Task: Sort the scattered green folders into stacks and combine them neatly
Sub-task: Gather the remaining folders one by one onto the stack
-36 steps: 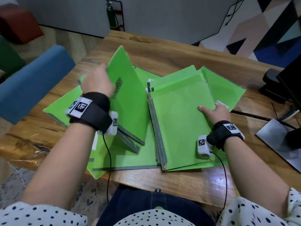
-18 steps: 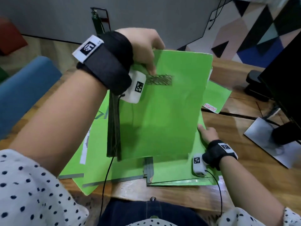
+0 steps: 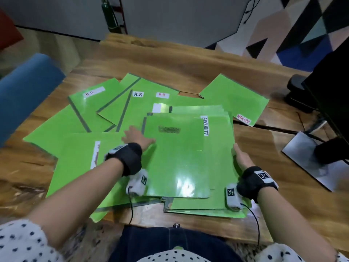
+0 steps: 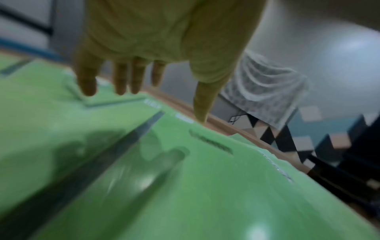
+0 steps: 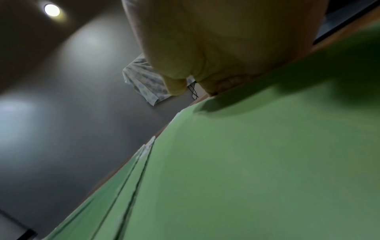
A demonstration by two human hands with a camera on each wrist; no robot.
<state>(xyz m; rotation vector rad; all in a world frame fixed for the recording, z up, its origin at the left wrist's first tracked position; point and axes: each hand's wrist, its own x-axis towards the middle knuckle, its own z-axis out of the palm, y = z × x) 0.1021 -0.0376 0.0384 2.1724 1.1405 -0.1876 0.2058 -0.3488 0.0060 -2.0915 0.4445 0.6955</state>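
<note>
The green folders lie spread over the wooden table [image 3: 188, 59], and the nearest group forms a rough stack [image 3: 222, 203] at the front edge, just in front of the person. On top of it sits the SECURITY folder [image 3: 181, 157], its white label near the far right corner and a dark mark near the middle of its far end. The left hand [image 3: 138, 138] lies at that folder's left edge, fingers straight and loosely spread, thumb out to the side in the left wrist view, pinching nothing. The right hand [image 3: 241, 157] lies flat against the stack's right edge, fingers together and stretched out, pressing rather than gripping. Behind, 3 folders marked H.R fan out toward the left, among them the far-left H.R folder [image 3: 94, 104], and the ADMIN folder [image 3: 234, 99] lies apart at the right. These covers look thin, light and glossy, with glare on the top one, so I judge they slide easily over each other and bend if lifted by a single corner. The grey spine strip [image 3: 144, 125] seems the stiffest part; a lift is probably best taken there or along a long edge, thumb above and fingers below. For squaring the stack, flat palms on opposite edges should serve, with light pressure, since a hard push may buckle the covers or shoot the top one off.
</note>
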